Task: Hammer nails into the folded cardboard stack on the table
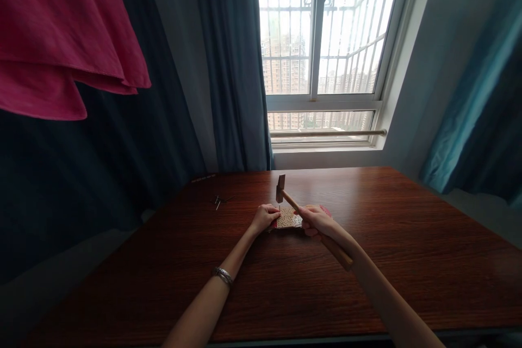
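Observation:
My right hand (317,219) is wrapped round the wooden handle of a hammer (290,200). The hammer's head is raised just above a thin upright nail (279,208). My left hand (266,217) pinches the nail low down, at the left end of a small patterned piece (289,218). That piece is pale with dark spots and has red at its ends; its kind I cannot make out. Part of it is hidden behind my right hand. A silver bracelet (223,276) circles my left wrist.
Several loose nails (218,202) lie on the brown wooden table (228,310), left of my hands. A small strip (203,178) is at the table's far left edge. Behind stand a barred window (312,98) and blue curtains (232,65). Pink cloth (69,22) hangs at upper left.

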Available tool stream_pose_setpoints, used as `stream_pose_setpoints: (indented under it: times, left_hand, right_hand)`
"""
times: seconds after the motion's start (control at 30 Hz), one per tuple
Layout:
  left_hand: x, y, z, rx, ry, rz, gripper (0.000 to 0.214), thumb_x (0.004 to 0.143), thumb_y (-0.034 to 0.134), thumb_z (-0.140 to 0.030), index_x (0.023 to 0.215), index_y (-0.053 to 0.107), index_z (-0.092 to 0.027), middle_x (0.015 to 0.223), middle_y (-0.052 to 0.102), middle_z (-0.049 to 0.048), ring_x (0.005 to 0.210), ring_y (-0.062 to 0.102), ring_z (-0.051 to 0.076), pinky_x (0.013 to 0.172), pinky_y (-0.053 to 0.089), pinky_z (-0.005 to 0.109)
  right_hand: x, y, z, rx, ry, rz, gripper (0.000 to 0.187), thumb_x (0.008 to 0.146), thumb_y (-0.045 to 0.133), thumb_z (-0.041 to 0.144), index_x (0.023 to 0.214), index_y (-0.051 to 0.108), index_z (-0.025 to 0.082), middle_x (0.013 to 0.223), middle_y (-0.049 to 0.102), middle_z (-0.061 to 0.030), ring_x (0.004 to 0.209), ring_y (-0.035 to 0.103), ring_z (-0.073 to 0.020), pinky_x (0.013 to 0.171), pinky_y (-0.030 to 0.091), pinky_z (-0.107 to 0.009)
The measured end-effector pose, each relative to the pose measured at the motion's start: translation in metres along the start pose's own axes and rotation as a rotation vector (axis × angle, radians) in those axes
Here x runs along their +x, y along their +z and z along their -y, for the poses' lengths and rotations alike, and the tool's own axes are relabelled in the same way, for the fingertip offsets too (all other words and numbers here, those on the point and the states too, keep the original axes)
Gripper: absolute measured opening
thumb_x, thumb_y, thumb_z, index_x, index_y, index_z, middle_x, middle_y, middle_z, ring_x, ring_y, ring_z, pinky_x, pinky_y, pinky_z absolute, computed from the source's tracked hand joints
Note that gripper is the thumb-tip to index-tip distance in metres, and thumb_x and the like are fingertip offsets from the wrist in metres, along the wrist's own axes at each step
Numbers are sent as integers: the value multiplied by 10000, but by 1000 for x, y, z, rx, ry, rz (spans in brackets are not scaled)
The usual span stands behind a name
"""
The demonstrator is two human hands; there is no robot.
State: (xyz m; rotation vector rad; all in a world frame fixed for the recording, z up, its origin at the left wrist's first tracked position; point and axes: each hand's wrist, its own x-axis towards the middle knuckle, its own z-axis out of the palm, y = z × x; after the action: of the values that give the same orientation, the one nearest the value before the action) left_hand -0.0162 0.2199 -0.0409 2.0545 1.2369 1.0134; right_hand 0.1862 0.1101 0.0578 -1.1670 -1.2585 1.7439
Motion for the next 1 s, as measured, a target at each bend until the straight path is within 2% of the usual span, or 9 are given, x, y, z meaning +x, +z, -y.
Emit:
stream_pose_setpoints:
  times: [0.33,0.57,0.83,1.0]
  left_hand:
    - [0,-1,0,14,-2,22,215,672,613,-328,751,713,-154,734,647,43,665,572,142,610,434,232]
    - [2,-5,4,25,50,41,206,692,592,-309,765,716,-162,720,640,38,658,571,139,615,425,229]
    - [3,-19,3,74,65,90,242,687,592,-316,823,713,-157,769,649,55,685,573,152,630,419,235]
    - [2,-21,0,117,70,44,279,652,630,-351,829,710,-150,748,634,47,649,550,144,593,403,233]
  right_hand:
    - [-4,1,5,-1,13,10,329,798,449,478,952,463,187,503,407,69,296,310,-29,278,199,-142]
    - [-8,-2,8,-7,-10,27,365,783,467,492,956,480,170,501,393,70,295,302,-26,272,180,-144]
    - [-9,-3,10,1,3,14,320,777,478,483,874,459,178,500,387,76,297,283,-21,276,168,-142]
    - [-8,-6,8,-21,-13,-2,308,766,487,491,779,415,191,511,404,68,302,296,-23,269,180,-143]
